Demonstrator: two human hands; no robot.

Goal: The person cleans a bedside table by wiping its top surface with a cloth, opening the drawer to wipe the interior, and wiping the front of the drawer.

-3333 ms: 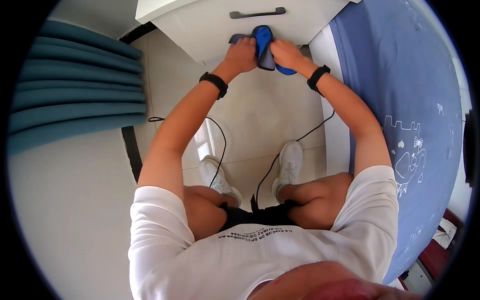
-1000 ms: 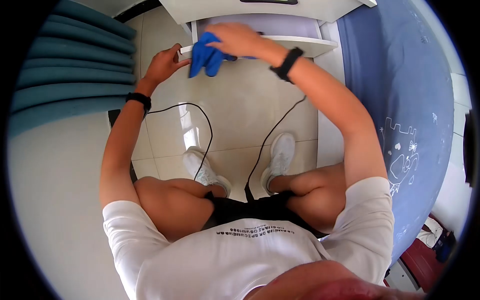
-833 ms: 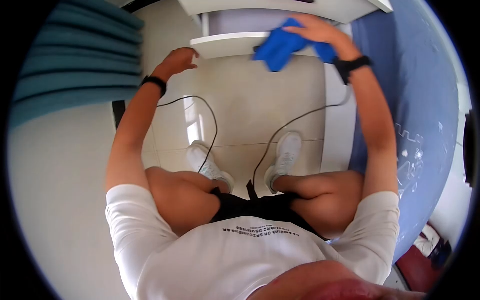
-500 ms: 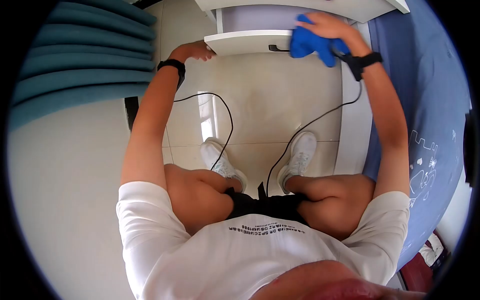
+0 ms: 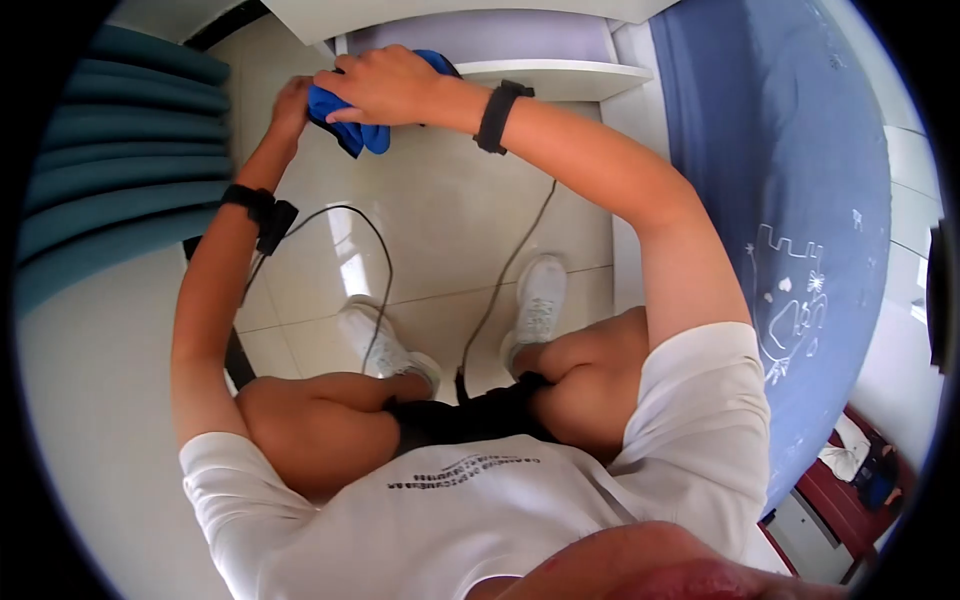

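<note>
Pale glossy tiles [image 5: 440, 220] make up the floor before us, with a teal curtain [image 5: 130, 160] on our left and a blue bedcover [image 5: 760, 130] on our right. Ahead, 1 drawer [image 5: 570, 82] of the white cabinet [image 5: 300, 20] is pulled partly out, which leaves its front panel within reach of our 2 hands.

Our blue cloth [image 5: 376, 138] is bunched at the drawer's left end, some of it hanging below our palm and another part showing behind our right wrist. We have our right hand [image 5: 385, 85] laid across it from above, fingers bent and slightly apart, clamped on the fabric with the thumb lower down, probably so that it doesn't slip off that narrow edge. Its loose folds suggest we hold it gathered rather than flat to follow the panel's shape.

Our left hand [image 5: 290, 105] is beside that same end, perhaps to steady it or the fabric. Its visible fingers look close together, but we can't tell whether they grip anything.

We crouch with our 2 white shoes [image 5: 540, 300] well apart, likely for balance, and a black cable [image 5: 385, 250] curves between our left forearm and legs.
</note>
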